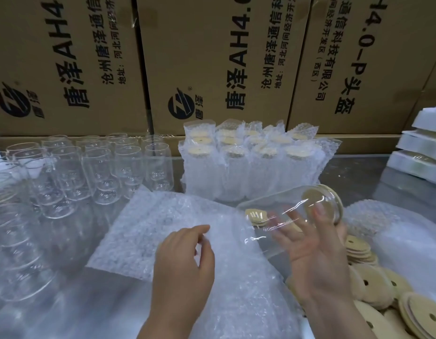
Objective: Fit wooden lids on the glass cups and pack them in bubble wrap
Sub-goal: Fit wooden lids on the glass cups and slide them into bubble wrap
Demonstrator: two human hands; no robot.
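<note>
From the head view, the table [354, 167] is crowded on nearly all sides. Empty glass cups [94, 167] fill the left part, and the nearest ones are cut off by the left edge. A block of wrapped cups [248, 165], each with a lid inside its bubble bag, stands at the middle back, with only a narrow gap between it and the empty cups. The one bare strip of table lies to the right of this block, before the white stacks [422, 148] at the right edge. What these stacks are, I cannot tell.

The bubble wrap [158, 228] lies flat in the centre. The left hand [185, 255] rests on it with curved fingers; whether they pinch the wrap cannot be told. The right hand [317, 243] holds the glass cup [273, 206] on its side just above the wrap, the fingers bent round it and seen through the glass. The wooden lid [336, 198] sits on the cup's mouth, towards the right.

Loose wooden lids [383, 289] are heaped at the lower right, partly cut off by the frame.

The cardboard boxes [212, 57] behind carry sideways print: "唐泽AH4.0", "沧州唐泽通信科技有限公司" and "AH4.0-P头盔". The small address line is hard to read.
</note>
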